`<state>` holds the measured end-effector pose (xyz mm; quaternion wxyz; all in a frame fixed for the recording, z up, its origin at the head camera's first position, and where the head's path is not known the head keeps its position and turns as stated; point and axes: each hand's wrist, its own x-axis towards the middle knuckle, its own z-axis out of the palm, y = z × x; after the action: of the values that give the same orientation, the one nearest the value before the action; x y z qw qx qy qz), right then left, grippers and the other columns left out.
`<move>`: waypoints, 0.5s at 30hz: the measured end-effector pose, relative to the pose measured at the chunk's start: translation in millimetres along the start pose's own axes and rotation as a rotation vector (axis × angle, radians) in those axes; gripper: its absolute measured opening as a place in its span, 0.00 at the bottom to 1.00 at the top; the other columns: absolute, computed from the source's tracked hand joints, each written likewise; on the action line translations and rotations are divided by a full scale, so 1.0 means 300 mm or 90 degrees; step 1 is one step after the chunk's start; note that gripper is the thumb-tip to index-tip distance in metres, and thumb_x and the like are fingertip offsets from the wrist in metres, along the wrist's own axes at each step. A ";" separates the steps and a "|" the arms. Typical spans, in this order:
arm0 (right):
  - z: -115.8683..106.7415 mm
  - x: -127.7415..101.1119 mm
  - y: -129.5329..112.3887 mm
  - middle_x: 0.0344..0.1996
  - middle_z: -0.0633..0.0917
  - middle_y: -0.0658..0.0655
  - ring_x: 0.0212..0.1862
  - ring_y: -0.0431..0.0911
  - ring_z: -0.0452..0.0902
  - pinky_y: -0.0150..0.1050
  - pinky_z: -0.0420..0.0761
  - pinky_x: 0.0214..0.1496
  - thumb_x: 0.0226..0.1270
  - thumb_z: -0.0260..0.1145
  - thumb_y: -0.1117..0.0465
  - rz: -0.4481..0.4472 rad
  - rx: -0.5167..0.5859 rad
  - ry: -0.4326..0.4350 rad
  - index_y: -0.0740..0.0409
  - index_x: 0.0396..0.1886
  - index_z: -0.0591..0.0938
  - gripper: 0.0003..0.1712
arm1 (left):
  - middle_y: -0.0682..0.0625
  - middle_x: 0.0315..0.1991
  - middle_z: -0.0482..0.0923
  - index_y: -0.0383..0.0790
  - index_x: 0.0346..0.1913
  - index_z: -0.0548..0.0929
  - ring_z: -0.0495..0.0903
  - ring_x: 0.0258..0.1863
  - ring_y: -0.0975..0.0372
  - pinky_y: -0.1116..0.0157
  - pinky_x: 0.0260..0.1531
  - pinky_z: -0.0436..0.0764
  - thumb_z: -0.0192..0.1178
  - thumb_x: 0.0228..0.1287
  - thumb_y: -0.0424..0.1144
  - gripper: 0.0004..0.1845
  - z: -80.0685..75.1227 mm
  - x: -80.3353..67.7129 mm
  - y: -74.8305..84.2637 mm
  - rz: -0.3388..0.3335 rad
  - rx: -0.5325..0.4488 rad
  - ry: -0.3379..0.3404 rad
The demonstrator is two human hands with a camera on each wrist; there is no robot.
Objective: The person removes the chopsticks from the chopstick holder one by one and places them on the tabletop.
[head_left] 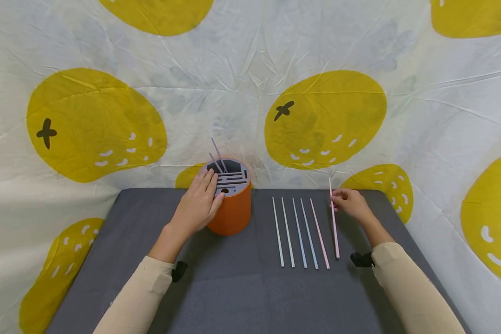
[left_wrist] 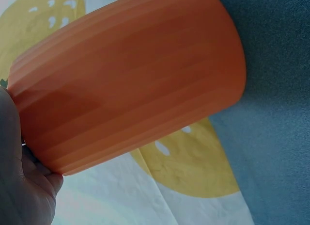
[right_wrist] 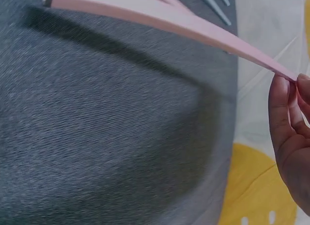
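My left hand rests on the top of an orange cylindrical utensil holder, its fingers laid over the grey slotted lid and the thumb at the near rim. Two purple chopsticks lean out of the holder's back opening. Over at the right, my right hand pinches a pink chopstick near its thin far end. The right wrist view shows this chopstick raised off the cloth, its shadow lying apart from it. Left of it lies another pink chopstick.
Beside the pink one, two blue chopsticks and two pale green ones lie side by side, thin ends away from me. A dark grey cloth covers the table. Behind its back edge hangs a white curtain printed with yellow fruit.
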<state>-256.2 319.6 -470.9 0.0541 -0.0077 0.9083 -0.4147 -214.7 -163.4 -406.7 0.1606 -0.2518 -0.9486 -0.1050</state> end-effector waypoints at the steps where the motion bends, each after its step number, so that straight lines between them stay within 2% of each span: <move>1: 0.003 0.001 0.008 0.40 0.86 0.69 0.40 0.57 0.86 0.47 0.90 0.47 0.80 0.61 0.59 0.001 0.001 -0.002 0.72 0.56 0.80 0.18 | 0.33 0.79 0.59 0.26 0.77 0.63 0.54 0.81 0.42 0.45 0.80 0.55 0.45 0.82 0.51 0.35 0.000 0.000 0.000 -0.001 -0.001 -0.001; 7: 0.025 0.015 0.077 0.38 0.86 0.64 0.35 0.46 0.85 0.34 0.89 0.39 0.79 0.63 0.60 0.020 0.024 -0.030 0.73 0.57 0.80 0.19 | 0.33 0.79 0.58 0.26 0.77 0.62 0.54 0.81 0.43 0.46 0.81 0.54 0.44 0.83 0.51 0.35 -0.001 0.000 -0.001 -0.007 -0.004 -0.010; 15: 0.067 0.013 0.117 0.38 0.86 0.61 0.34 0.41 0.83 0.32 0.88 0.36 0.78 0.64 0.59 0.076 0.046 -0.035 0.73 0.58 0.80 0.21 | 0.33 0.79 0.59 0.27 0.77 0.62 0.54 0.81 0.43 0.46 0.81 0.54 0.43 0.83 0.52 0.35 -0.003 0.000 0.003 -0.010 -0.006 -0.012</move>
<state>-256.9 327.2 -510.7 0.1036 0.0369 0.8899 -0.4427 -213.9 -163.0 -405.9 0.1500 -0.2463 -0.9514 -0.1085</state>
